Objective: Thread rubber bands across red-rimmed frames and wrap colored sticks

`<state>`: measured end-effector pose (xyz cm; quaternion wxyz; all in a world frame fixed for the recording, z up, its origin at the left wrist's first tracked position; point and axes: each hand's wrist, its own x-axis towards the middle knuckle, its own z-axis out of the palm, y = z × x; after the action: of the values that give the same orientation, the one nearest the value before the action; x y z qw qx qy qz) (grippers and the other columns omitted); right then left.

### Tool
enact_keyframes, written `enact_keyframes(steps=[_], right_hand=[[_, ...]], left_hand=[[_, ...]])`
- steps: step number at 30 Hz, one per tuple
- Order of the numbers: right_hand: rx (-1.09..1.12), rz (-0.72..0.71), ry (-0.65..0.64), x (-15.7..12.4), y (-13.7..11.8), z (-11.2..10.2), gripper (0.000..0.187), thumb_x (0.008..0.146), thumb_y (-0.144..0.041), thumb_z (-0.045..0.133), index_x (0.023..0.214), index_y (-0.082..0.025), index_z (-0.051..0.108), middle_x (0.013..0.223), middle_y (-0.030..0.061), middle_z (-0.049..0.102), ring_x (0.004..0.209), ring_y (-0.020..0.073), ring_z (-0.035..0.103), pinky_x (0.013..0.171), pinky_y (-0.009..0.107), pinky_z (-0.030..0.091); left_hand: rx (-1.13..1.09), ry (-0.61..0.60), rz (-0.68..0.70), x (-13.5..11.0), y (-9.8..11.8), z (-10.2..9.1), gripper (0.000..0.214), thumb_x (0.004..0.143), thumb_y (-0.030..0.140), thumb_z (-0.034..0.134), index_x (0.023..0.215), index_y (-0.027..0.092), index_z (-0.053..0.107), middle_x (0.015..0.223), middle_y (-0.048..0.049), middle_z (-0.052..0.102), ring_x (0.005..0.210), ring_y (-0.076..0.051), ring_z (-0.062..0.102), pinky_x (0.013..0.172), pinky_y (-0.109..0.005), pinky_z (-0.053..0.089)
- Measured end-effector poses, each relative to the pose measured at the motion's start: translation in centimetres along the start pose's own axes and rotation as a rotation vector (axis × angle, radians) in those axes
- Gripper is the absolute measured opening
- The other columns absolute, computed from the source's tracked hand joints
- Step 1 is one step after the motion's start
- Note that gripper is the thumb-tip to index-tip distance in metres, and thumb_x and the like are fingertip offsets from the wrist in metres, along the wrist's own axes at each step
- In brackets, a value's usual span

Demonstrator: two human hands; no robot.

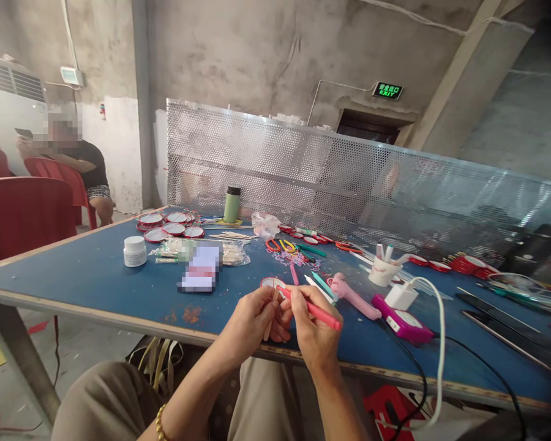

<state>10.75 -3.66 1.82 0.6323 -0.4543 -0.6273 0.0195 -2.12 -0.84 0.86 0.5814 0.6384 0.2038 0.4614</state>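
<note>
Your left hand (256,312) is closed on a thin pale stick (267,329), left of the pink glue gun (354,298). A red-rimmed disc (270,282) shows at those fingertips, also left of the glue gun; I cannot tell whether it joins the stick. Your right hand (316,327) grips 1 red marker (319,311), just left of the glue gun, pointed toward the disc. 1 magenta box (403,319) lies just right of the glue gun.
</note>
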Motion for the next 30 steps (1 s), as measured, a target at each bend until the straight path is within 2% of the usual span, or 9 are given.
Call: enact_keyframes(steps=[21,30], right_hand=[[-0.022,-0.011,-0.013,0.05,0.06,-0.08,0.024,0.096,-0.033,0.055,0.077,-0.019,0.064,0.061,-0.0007,0.068,0.047,0.0129,0.06,0.05,0.024,0.049],[0.002,-0.004,-0.002,0.05,0.03,0.02,0.024,0.096,-0.03,0.055,0.076,-0.019,0.061,0.061,-0.0017,0.066,0.045,0.0116,0.059,0.049,0.023,0.048]], left_hand=[[-0.005,0.01,-0.009,-0.05,0.15,0.09,0.034,0.091,0.05,0.052,0.074,0.02,0.048,0.06,0.0024,0.06,0.05,-0.013,0.062,0.052,-0.023,0.053],[0.014,0.005,-0.011,-0.04,-0.15,-0.02,0.031,0.094,0.044,0.049,0.075,0.02,0.047,0.061,0.0028,0.06,0.049,-0.012,0.061,0.052,-0.023,0.053]])
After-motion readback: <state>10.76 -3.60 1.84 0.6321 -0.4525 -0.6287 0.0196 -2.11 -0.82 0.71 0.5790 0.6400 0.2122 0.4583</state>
